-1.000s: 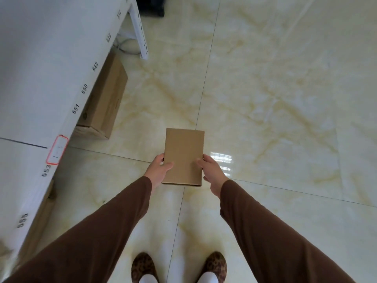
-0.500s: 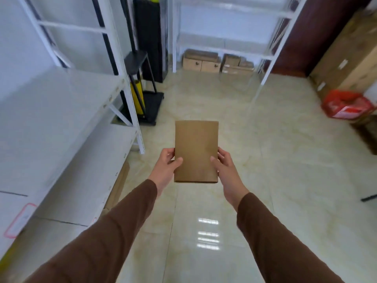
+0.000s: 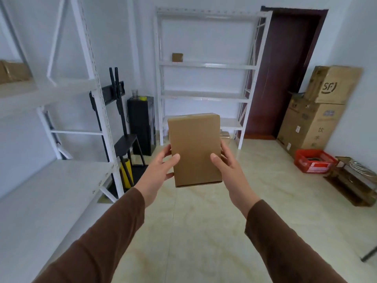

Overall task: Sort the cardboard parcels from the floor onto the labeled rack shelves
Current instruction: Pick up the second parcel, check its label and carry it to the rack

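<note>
I hold a flat brown cardboard parcel out in front of me at chest height, its plain top face toward me. My left hand grips its left edge and my right hand grips its right edge. A white labeled rack runs along my left, with small number tags on its shelf edge. A second white rack stands against the far wall, with one small parcel on its upper shelf. Another brown parcel sits on the left rack's upper shelf.
Large stacked cardboard boxes stand at the right wall beside a dark door. A red crate and a wooden crate sit on the floor at right. A black stand and black cabinet fill the corner.
My view has swung up from the floor to the room ahead. Both hands have lifted the parcel higher while keeping the same hold on it.
</note>
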Motion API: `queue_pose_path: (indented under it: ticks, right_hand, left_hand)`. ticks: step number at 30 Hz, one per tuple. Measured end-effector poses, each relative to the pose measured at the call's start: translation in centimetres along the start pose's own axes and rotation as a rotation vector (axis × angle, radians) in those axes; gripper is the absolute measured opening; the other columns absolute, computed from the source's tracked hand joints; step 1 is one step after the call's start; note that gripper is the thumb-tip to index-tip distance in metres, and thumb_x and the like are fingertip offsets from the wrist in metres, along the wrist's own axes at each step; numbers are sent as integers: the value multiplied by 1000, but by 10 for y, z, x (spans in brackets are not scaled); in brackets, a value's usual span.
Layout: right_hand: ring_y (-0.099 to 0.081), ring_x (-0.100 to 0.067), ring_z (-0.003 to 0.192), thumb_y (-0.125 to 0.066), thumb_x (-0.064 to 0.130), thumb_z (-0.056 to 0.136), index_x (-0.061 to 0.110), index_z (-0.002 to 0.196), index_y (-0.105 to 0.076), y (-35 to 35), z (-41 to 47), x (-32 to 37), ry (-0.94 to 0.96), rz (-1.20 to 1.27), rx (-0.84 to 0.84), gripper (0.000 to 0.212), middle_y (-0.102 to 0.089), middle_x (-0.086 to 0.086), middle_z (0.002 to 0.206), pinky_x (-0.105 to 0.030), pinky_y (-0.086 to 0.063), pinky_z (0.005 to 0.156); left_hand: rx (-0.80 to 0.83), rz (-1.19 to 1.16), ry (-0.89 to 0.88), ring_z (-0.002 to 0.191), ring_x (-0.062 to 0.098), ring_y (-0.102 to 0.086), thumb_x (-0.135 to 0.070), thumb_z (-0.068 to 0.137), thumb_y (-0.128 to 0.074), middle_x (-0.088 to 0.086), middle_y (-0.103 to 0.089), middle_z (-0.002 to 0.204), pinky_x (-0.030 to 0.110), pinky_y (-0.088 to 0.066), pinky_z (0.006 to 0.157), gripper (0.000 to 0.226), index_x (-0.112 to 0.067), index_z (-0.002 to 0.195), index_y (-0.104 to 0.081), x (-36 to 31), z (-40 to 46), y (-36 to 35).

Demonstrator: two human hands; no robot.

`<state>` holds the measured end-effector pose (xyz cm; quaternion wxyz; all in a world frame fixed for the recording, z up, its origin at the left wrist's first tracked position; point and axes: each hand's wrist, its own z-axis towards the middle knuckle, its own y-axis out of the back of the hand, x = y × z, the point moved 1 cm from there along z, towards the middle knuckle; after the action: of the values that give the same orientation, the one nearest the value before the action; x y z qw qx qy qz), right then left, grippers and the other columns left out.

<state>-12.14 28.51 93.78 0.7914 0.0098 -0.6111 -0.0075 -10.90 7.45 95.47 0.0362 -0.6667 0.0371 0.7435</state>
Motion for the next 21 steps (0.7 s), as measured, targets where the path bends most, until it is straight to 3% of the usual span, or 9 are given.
queue_pose_path:
  ticks: [4,7,9,11,14,18,21]
  right_hand:
    - [-54,-12,137,-62,47,96,50,150,-46,12,32,1,52,17,-26,56,-58,14,147,-39,-48,110]
    - [-61,-5,127,-58,38,103,39,144,-55,18,65,-7,75,42,-54,42,-65,14,138,-25,-51,94]
    - [-63,-2,122,-56,37,104,36,139,-59,21,94,-15,83,23,-71,36,-67,14,134,-22,-50,91]
    - [-63,-3,120,-55,39,104,34,136,-60,23,130,-26,92,-15,-72,33,-68,13,132,-23,-48,92]
    - [-63,-4,119,-55,39,104,32,135,-60,27,188,-38,129,-105,-60,32,-67,12,132,-27,-49,93]
    - [-53,-7,133,-54,58,98,40,136,-60,38,260,-51,204,-309,-97,43,-58,15,142,-45,-46,110]
    - [-40,-1,141,-47,70,93,45,138,-59,52,301,-56,243,-430,-145,52,-50,21,148,-43,-37,117]
  left_hand:
    - [23,-30,17,129,14,-55,-60,95,-50,-10,-57,142,39,-46,106,55,-39,146,-44,-4,28,-4]
    - [60,-148,42,132,20,-57,-75,89,-46,-10,-61,143,48,-45,111,67,-38,144,-52,6,68,1]
    - [66,-263,89,129,25,-61,-78,88,-42,-1,-67,137,49,-45,112,75,-26,140,-58,15,103,7]
    - [58,-345,161,124,30,-65,-82,84,-42,9,-70,129,49,-47,111,87,-15,136,-59,25,147,13]
    - [92,-436,233,123,35,-67,-87,79,-43,16,-68,132,51,-50,107,92,-19,140,-57,38,216,17]
    - [146,-532,305,129,38,-62,-80,84,-47,16,-68,136,52,-53,103,79,-26,141,-60,48,303,10]
    - [127,-579,328,130,39,-60,-66,91,-54,19,-68,135,53,-54,101,66,-21,138,-62,59,360,-4]
